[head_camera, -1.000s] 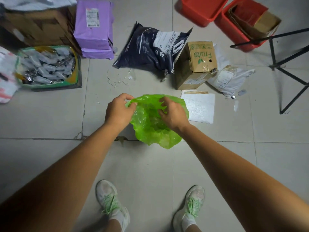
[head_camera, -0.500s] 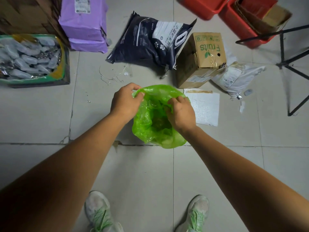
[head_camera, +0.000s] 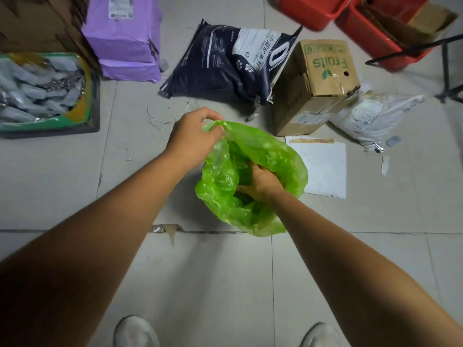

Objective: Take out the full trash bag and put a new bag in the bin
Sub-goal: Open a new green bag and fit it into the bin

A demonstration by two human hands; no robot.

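Since a moment before, the right hand (head_camera: pixel 260 182) had slipped from the rim down inside the green bag (head_camera: pixel 253 156), grip hidden, while the left hand (head_camera: pixel 194 136) pinched its rim above the floor, spreading it open for the unseen bin.

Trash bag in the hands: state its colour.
Translucent bright green trash bag, clearest in the head view.

L hand (head_camera: pixel 194 136) pinches green bag (head_camera: pixel 270 156) rim | R hand (head_camera: pixel 260 182) inside bag
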